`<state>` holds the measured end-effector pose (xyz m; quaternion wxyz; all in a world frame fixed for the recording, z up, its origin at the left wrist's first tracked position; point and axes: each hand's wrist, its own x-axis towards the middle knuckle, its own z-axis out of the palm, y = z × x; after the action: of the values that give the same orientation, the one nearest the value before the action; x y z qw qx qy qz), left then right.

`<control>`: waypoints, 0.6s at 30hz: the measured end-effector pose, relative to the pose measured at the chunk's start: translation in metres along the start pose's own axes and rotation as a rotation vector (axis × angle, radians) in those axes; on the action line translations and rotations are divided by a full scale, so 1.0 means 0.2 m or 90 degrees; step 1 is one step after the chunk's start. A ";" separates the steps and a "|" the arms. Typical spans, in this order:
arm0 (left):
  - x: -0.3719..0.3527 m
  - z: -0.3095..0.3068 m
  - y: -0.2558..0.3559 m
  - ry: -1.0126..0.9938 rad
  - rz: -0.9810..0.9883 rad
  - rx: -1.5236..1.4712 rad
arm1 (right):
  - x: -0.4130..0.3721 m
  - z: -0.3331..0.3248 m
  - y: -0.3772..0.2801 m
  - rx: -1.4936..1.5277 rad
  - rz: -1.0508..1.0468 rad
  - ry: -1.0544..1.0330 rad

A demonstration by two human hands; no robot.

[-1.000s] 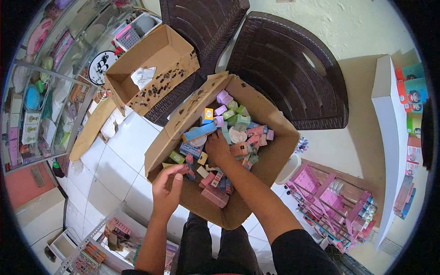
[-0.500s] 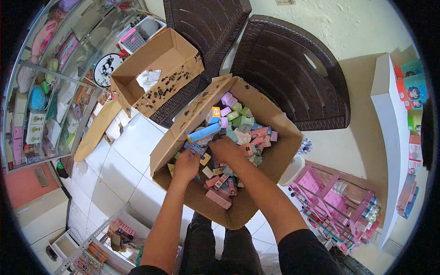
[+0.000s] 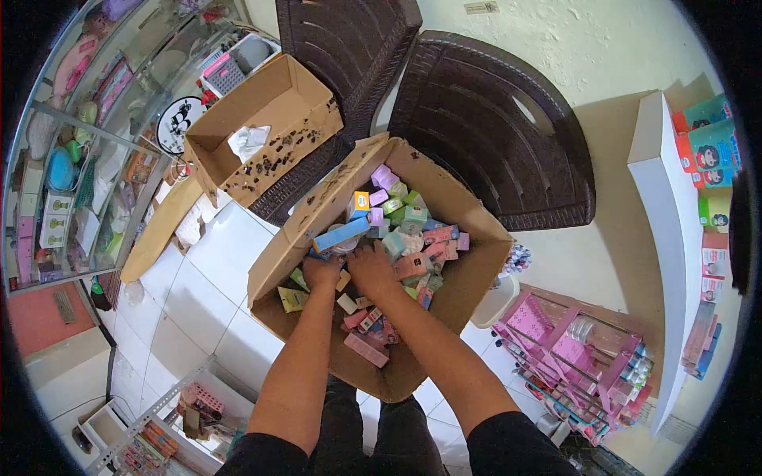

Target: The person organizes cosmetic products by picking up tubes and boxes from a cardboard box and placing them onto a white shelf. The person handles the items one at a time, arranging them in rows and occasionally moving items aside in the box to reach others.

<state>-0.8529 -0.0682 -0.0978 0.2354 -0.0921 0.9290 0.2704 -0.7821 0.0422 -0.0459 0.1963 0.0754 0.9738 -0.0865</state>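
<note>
Both my hands are down inside a large cardboard box (image 3: 452, 305) filled with small product cartons in several colours. My left hand (image 3: 321, 271) is by the box's left wall, just below a long blue carton (image 3: 341, 235). Its fingers look curled in, and what they hold, if anything, is hidden. Beside it, my right hand (image 3: 371, 266) rests on the pile with fingers spread downward, near a pale green carton (image 3: 394, 244). Purple cartons (image 3: 385, 176) lie toward the far corner. A pink carton (image 3: 367, 349) lies near the close end, and a yellow packet (image 3: 292, 299) at the left.
A second cardboard box (image 3: 278, 103) with white crumpled paper (image 3: 248, 143) sits on a dark brown chair. Another brown chair (image 3: 492, 135) stands behind. A glass display case (image 3: 95, 143) is on the left; a pink rack (image 3: 571, 349) and white shelf (image 3: 655, 238) are on the right.
My left hand has gone deeper toward the box's left wall, and my right hand has moved slightly left and down. The view has shifted a little. The yellow packet shows more fully.
</note>
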 end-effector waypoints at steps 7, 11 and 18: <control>-0.11 -0.17 0.10 -0.072 -0.055 -0.163 | -0.18 -0.18 0.04 0.109 -0.038 0.000; -0.11 -0.16 -0.01 -0.111 -0.146 -0.472 | -0.33 -0.17 0.08 0.215 -0.077 0.165; -0.42 -0.47 0.07 -0.124 -0.191 -0.604 | -0.57 -0.43 0.10 0.557 0.073 0.189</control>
<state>-0.8195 -0.1044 0.0199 0.2897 -0.2954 0.6540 0.6334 -0.7059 0.0661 0.0740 0.0087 0.2165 0.8576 -0.4665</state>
